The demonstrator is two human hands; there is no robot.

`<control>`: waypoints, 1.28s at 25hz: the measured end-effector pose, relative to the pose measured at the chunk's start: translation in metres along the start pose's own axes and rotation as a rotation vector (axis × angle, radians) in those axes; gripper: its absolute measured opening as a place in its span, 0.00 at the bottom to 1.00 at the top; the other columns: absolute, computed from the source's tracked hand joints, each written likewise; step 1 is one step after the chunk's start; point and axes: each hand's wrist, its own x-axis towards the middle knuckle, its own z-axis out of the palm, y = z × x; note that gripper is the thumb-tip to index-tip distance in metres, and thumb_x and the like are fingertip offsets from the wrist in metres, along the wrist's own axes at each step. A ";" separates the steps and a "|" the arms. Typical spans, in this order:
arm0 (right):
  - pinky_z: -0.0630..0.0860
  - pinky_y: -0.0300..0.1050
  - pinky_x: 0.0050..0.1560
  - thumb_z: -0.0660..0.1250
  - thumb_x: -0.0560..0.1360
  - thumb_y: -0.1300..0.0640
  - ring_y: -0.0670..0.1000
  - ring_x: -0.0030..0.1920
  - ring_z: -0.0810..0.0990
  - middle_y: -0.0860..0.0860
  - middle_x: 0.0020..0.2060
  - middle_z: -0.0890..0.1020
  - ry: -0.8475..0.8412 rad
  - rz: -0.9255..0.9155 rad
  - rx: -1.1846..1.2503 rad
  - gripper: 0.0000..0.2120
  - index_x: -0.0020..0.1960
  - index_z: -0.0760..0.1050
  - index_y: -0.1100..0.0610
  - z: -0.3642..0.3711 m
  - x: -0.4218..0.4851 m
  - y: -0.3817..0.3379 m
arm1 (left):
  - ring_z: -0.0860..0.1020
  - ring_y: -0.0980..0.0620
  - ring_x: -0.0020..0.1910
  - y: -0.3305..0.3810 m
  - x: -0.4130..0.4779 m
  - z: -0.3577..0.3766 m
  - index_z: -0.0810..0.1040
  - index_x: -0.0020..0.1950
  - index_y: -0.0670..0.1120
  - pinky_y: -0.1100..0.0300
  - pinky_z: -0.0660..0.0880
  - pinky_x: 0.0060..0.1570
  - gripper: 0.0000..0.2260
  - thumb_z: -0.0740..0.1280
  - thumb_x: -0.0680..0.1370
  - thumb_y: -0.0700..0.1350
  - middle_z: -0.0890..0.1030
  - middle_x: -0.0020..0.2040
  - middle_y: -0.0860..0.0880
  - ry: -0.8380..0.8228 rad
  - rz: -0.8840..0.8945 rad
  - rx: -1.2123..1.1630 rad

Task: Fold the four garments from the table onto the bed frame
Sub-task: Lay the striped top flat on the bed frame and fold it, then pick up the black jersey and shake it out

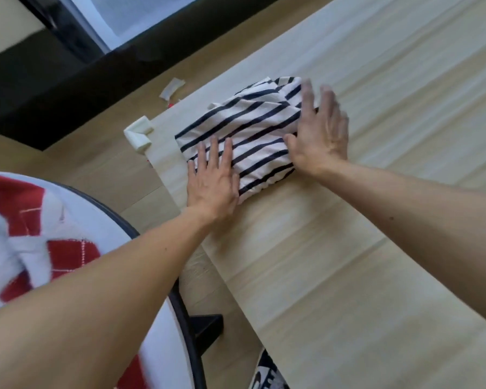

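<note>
A white garment with dark navy stripes (253,127) lies folded into a compact bundle near the corner of the pale wooden bed frame (376,234). My left hand (212,181) rests flat on its near left edge, fingers spread. My right hand (319,133) presses flat on its right side, fingers apart and slightly blurred. A red and white garment (26,234) lies crumpled on the round white table (107,220) at the lower left, partly hidden by my left forearm.
A white plastic corner guard (139,133) caps the frame's corner. A scrap of tape or paper (172,88) lies on the wood floor beyond. A dark ledge and window run along the upper left. A patterned dark cloth (267,372) shows at the bottom edge.
</note>
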 end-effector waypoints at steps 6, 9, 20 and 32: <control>0.40 0.66 0.76 0.45 0.78 0.30 0.56 0.81 0.37 0.55 0.82 0.40 -0.399 -0.370 -0.344 0.39 0.82 0.41 0.48 0.002 -0.017 -0.001 | 0.38 0.44 0.83 -0.014 -0.059 -0.036 0.40 0.84 0.48 0.42 0.43 0.80 0.38 0.61 0.82 0.55 0.40 0.84 0.45 -0.091 -0.010 -0.100; 0.43 0.62 0.78 0.50 0.80 0.34 0.57 0.81 0.44 0.57 0.82 0.46 -0.352 -0.425 -0.086 0.37 0.82 0.46 0.52 -0.040 -0.051 -0.058 | 0.41 0.45 0.83 -0.029 -0.147 -0.077 0.47 0.84 0.47 0.46 0.41 0.80 0.38 0.64 0.80 0.52 0.45 0.84 0.45 0.132 -0.053 -0.294; 0.65 0.50 0.70 0.65 0.78 0.41 0.55 0.76 0.64 0.54 0.77 0.60 -0.734 -0.481 0.342 0.39 0.81 0.49 0.50 -0.076 -0.222 -0.224 | 0.54 0.40 0.81 -0.167 -0.358 -0.074 0.38 0.83 0.55 0.38 0.66 0.72 0.60 0.68 0.64 0.78 0.45 0.84 0.48 -0.158 -0.767 -0.438; 0.70 0.66 0.68 0.68 0.74 0.39 0.61 0.71 0.71 0.60 0.76 0.63 -0.812 -0.291 0.279 0.43 0.81 0.51 0.51 -0.060 -0.296 -0.193 | 0.48 0.35 0.81 -0.247 -0.456 -0.033 0.43 0.83 0.49 0.36 0.55 0.75 0.52 0.68 0.71 0.69 0.47 0.83 0.42 0.028 -1.083 0.103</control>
